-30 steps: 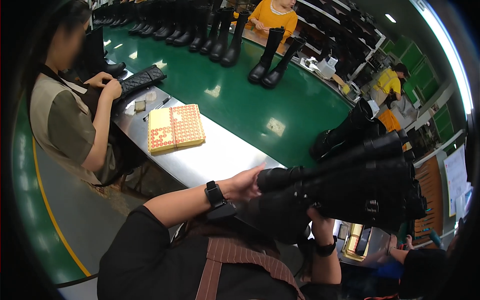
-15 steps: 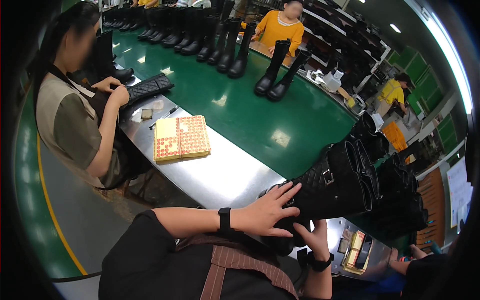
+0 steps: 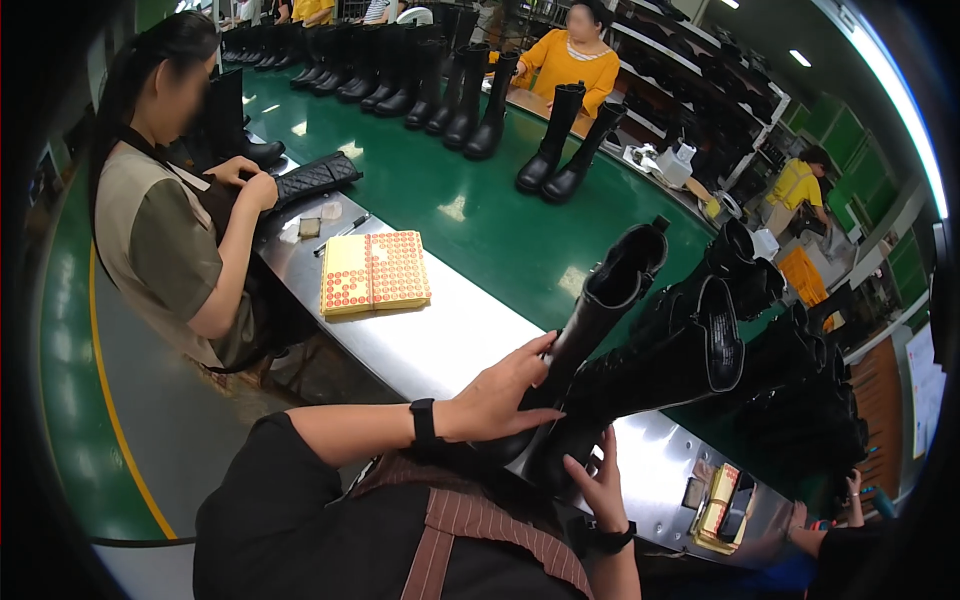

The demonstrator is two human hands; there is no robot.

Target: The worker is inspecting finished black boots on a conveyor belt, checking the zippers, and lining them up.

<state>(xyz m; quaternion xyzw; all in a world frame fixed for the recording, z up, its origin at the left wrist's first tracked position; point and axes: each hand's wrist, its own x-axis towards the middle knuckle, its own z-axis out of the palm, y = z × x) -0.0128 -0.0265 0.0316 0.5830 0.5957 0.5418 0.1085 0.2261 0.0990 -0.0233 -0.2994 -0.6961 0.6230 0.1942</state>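
Two tall black boots are in front of me, spread apart at the tops and leaning to the right. My left hand grips the left boot around its lower shaft, the thumb reaching toward the other boot. Its open top faces up toward the back. Around the ankle of the right boot, my right hand is closed, fingers on the outer side and thumb in front. This boot tilts lower, and pale lining shows inside its mouth. Both feet are dark near the metal table edge and partly hidden by my hands.
A stack of yellow sticker sheets lies on the metal strip beside a pen. To the left, a co-worker handles a quilted boot. Boots crowd the right; more boots line the green belt.
The boots, earlier pressed together and lying over to the right, are now parted. The left boot stands more upright. My right hand has moved slightly left and lower, and the view has shifted a little.
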